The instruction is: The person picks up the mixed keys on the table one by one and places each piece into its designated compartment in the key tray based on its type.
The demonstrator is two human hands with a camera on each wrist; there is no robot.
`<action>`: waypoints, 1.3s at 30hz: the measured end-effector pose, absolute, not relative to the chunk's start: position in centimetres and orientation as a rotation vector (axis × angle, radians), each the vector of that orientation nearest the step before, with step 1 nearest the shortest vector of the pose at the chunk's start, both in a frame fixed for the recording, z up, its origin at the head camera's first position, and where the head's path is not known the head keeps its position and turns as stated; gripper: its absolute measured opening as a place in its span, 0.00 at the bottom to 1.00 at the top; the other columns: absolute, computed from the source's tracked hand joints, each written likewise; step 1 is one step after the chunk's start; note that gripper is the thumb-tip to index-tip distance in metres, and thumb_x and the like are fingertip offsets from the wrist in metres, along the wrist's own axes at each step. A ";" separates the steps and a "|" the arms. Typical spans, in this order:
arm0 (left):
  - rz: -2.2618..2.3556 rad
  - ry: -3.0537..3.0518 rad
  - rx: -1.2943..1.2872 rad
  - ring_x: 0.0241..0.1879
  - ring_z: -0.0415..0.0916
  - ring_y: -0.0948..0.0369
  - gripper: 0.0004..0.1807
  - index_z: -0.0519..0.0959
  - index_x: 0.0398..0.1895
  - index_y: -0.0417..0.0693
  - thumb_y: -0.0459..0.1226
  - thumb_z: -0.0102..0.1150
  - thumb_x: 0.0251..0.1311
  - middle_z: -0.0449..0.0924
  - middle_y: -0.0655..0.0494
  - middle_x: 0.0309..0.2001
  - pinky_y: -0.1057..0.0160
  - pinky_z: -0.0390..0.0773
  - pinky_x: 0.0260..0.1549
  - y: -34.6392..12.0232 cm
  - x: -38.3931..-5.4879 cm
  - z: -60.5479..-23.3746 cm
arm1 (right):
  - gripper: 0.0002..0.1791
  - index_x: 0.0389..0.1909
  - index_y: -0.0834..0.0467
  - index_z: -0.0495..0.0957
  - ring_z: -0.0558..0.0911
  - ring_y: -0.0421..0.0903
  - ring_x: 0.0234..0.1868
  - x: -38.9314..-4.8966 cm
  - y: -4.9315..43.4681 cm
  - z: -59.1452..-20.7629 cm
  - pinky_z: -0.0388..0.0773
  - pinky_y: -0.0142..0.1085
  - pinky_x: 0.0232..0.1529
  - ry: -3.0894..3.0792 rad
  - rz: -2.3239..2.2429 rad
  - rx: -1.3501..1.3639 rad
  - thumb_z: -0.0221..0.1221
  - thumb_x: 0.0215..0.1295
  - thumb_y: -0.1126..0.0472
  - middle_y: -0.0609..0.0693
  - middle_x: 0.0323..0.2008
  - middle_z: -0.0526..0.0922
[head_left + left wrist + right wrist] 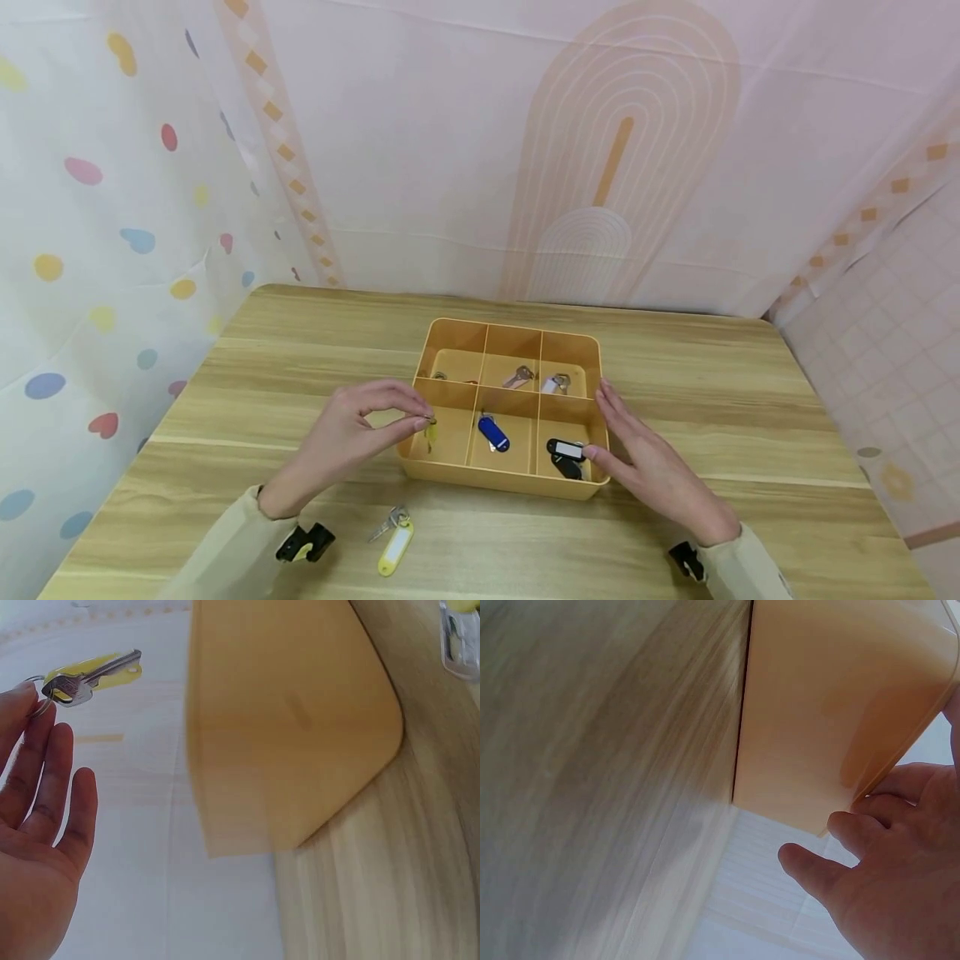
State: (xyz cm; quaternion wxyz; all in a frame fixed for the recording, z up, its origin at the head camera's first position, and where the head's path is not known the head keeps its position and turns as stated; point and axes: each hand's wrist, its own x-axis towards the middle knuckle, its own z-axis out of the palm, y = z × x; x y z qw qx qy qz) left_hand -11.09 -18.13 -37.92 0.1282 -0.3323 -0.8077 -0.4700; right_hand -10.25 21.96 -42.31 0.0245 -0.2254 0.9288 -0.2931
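Note:
My left hand [360, 425] pinches the metal ring of a key with a yellow key tag [124, 667] between thumb and fingertips. The silver key [97, 677] points away from the hand. In the head view they hang over the front left compartment of an orange divided box [510, 479]. My right hand [648, 462] rests at the box's right rim, its fingers extended along the wall and its thumb over the front right compartment. A blue key tag [493, 434] lies in the front middle compartment. Black key tags [566, 451] lie in the front right one.
Another key with a yellow tag [395, 547] lies on the wooden table [712, 392] in front of the box. In the back row sit a key [519, 377] in the middle and a white-tagged key [556, 383] at right. Patterned cloth [420, 150] hangs behind the table.

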 end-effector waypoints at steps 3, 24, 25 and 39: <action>-1.371 -2.363 -0.958 0.43 0.84 0.64 0.12 0.90 0.40 0.52 0.26 0.73 0.57 0.88 0.62 0.41 0.67 0.81 0.48 -18.0 -11.5 -38.4 | 0.45 0.82 0.63 0.48 0.53 0.59 0.80 -10.3 21.9 -42.3 0.55 0.59 0.75 2.877 -0.902 -0.701 0.55 0.78 0.42 0.50 0.84 0.38; -1.278 -2.450 -0.979 0.38 0.83 0.65 0.10 0.89 0.37 0.50 0.26 0.72 0.58 0.88 0.61 0.40 0.68 0.76 0.21 -17.5 -12.7 -40.7 | 0.45 0.82 0.61 0.47 0.54 0.60 0.80 -10.1 21.8 -42.3 0.56 0.60 0.74 2.871 -0.917 -0.696 0.55 0.78 0.43 0.50 0.83 0.38; -1.266 -2.445 -0.990 0.39 0.84 0.64 0.10 0.89 0.38 0.49 0.26 0.72 0.57 0.88 0.60 0.40 0.68 0.78 0.23 -17.5 -12.7 -40.8 | 0.45 0.82 0.61 0.47 0.54 0.60 0.80 -10.1 21.8 -42.3 0.56 0.60 0.74 2.871 -0.917 -0.697 0.55 0.78 0.43 0.50 0.83 0.38; -1.142 -2.423 -1.033 0.37 0.84 0.63 0.12 0.89 0.37 0.47 0.23 0.73 0.54 0.87 0.59 0.39 0.69 0.78 0.24 -17.5 -13.2 -41.8 | 0.45 0.82 0.61 0.48 0.53 0.59 0.80 -10.0 21.8 -42.3 0.56 0.60 0.75 2.867 -0.916 -0.693 0.55 0.78 0.43 0.50 0.84 0.38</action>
